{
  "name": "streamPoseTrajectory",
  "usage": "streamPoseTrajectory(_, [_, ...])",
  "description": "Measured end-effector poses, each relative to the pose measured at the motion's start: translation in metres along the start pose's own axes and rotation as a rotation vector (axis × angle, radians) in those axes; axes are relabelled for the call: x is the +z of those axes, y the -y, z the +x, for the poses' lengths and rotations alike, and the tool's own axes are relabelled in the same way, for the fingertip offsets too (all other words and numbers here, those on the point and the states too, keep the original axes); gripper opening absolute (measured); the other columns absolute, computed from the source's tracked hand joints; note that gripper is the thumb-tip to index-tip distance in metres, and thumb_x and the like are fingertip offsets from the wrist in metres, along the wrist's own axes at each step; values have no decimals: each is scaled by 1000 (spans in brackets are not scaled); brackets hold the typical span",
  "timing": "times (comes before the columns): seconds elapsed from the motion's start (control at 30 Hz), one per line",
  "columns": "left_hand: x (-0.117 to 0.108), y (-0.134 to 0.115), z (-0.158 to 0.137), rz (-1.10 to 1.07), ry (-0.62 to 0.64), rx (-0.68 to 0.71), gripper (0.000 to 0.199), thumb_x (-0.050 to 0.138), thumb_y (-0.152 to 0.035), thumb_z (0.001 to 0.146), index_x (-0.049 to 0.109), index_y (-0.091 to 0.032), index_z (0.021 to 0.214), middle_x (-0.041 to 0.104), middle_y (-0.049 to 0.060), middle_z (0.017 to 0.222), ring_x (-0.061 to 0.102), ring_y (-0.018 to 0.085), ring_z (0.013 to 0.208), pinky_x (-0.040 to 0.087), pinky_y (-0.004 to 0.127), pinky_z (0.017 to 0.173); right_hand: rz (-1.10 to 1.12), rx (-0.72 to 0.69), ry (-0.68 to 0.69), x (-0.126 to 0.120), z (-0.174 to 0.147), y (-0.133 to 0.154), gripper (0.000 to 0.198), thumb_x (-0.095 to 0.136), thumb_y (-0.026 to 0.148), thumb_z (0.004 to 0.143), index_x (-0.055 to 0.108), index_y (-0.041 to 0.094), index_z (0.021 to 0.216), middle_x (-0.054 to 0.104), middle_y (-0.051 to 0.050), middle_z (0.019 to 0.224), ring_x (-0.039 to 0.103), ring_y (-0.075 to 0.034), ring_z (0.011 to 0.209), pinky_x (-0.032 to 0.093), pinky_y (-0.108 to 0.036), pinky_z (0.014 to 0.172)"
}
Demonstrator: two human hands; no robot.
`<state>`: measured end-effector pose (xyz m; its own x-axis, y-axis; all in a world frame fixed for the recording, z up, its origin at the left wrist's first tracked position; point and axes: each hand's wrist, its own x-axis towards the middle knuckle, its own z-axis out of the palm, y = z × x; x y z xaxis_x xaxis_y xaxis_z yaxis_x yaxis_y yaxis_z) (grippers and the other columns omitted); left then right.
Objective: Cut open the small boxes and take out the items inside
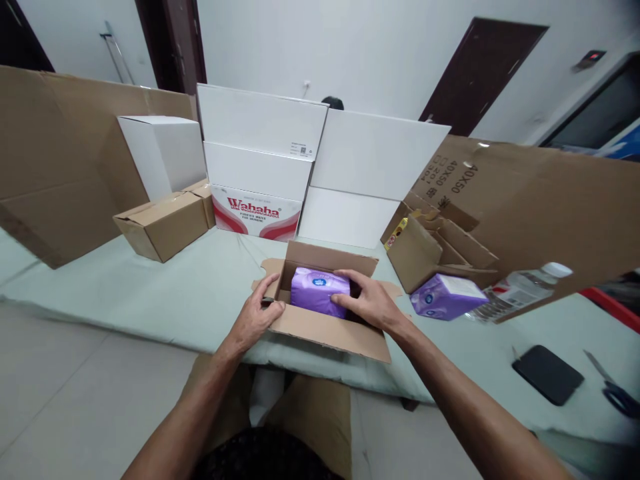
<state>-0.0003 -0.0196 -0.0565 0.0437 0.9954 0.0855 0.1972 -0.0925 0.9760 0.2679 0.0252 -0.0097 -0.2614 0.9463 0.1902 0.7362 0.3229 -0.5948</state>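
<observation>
An open brown cardboard box (pixel 330 332) stands on the table in front of me, its flaps folded outward. Inside it is a purple tissue pack (pixel 316 287) with a blue label. My right hand (pixel 371 301) grips the pack's right end, thumb on the front and fingers over the top. At the box's left end, my left hand (pixel 255 316) holds the cardboard edge between thumb and fingers. Some of the right hand's fingertips are hidden. A second purple tissue pack (pixel 445 300) lies on the table to the right of the box.
A clear plastic bottle (pixel 525 290) lies beside the second pack. Scissors (pixel 617 393) and a flat black object (pixel 547 375) are at the right. Closed brown boxes (pixel 165 220), a white box (pixel 175 157), an open carton (pixel 413 253) and Wahaha cardboard (pixel 255 213) line the back.
</observation>
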Motion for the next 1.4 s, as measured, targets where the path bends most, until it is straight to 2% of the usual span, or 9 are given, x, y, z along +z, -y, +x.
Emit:
streamPoseTrajectory(0.1, [0,0,0,4,-2,13,73,59,-37,80,53,-15,149,64,12,142,66,30,116,52,41,103,192,96,-67,-1,-1,-1,59,76,46,73,72,20,126,78,-8,114,72,-29,100,57,-42,89])
streamPoseTrajectory(0.47, [3,8,1,-18,-57,20,67,60,-36,82,56,-17,146,62,15,142,58,34,132,49,48,109,580,88,-264,-1,-2,-5,54,86,51,67,75,22,111,78,-6,109,70,-27,103,57,-42,91])
streamPoseTrajectory(0.67, [7,11,-4,115,-299,179,56,64,-30,81,63,-18,135,50,18,150,46,36,146,40,54,119,727,43,-433,-1,-15,2,51,85,51,70,74,24,111,76,-8,120,69,-28,112,54,-44,100])
streamPoseTrajectory(0.8, [10,-4,-18,201,-422,374,52,65,-28,85,62,-20,136,49,17,153,49,35,144,41,56,119,782,17,-523,0,-33,16,51,85,48,73,73,25,117,76,-9,123,69,-29,116,54,-44,101])
streamPoseTrajectory(0.9, [11,-21,-30,214,-383,496,49,65,-28,89,60,-21,137,59,15,145,54,33,139,44,54,117,790,-3,-520,0,-49,30,50,85,47,75,73,26,119,76,-9,123,70,-29,113,57,-43,95])
streamPoseTrajectory(1.0, [8,-35,-42,196,-318,533,54,68,-34,90,57,-20,141,61,15,144,52,33,141,44,54,118,776,-45,-524,-2,-69,44,48,83,47,78,74,27,121,75,-9,122,71,-28,108,59,-39,88])
streamPoseTrajectory(1.13, [6,-49,-59,129,-203,483,70,73,-41,88,49,-20,150,53,16,155,45,36,148,39,55,121,584,-177,-566,-3,-98,63,51,82,38,82,70,27,130,74,-9,125,72,-27,108,61,-37,87])
streamPoseTrajectory(1.27, [7,-57,-73,1,-64,426,73,75,-41,86,49,-25,153,51,13,158,47,36,147,39,52,123,328,-350,-656,2,-121,77,63,80,28,83,60,26,143,69,-13,132,67,-32,121,59,-48,100])
streamPoseTrajectory(1.4, [2,-58,-76,-261,28,298,75,78,-44,80,55,-27,149,57,11,154,54,39,140,48,51,116,181,-518,-697,3,-131,80,76,78,23,82,51,27,153,66,-14,134,64,-34,123,55,-58,105])
